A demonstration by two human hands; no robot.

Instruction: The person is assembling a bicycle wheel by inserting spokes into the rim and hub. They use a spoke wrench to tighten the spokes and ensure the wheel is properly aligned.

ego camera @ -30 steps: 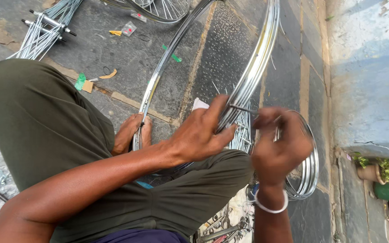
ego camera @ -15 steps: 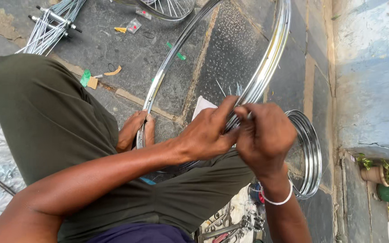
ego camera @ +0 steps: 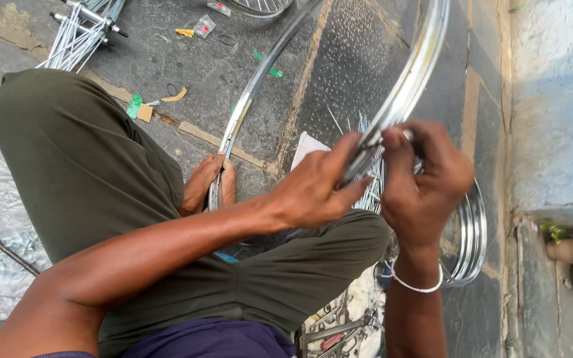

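While I sit on the paving, rim (ego camera: 406, 93): upright between my knees.
Left hand (ego camera: 316, 192): clamped on rim.
Right hand (ego camera: 426, 182): fingers pinched together at rim.

A shiny chrome wheel rim (ego camera: 411, 79) stands tilted on edge over the paved ground, its lower arc crossing the person's lap, thin spokes fanning beneath.

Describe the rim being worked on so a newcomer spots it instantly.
Start at the seated person's olive-green trousers. A large shiny metal wheel rim stands on edge across the lap, braced by a bare foot, with the left hand and right hand pinching its right side. Unlike the stacked rims lying flat by the wall, it is upright.
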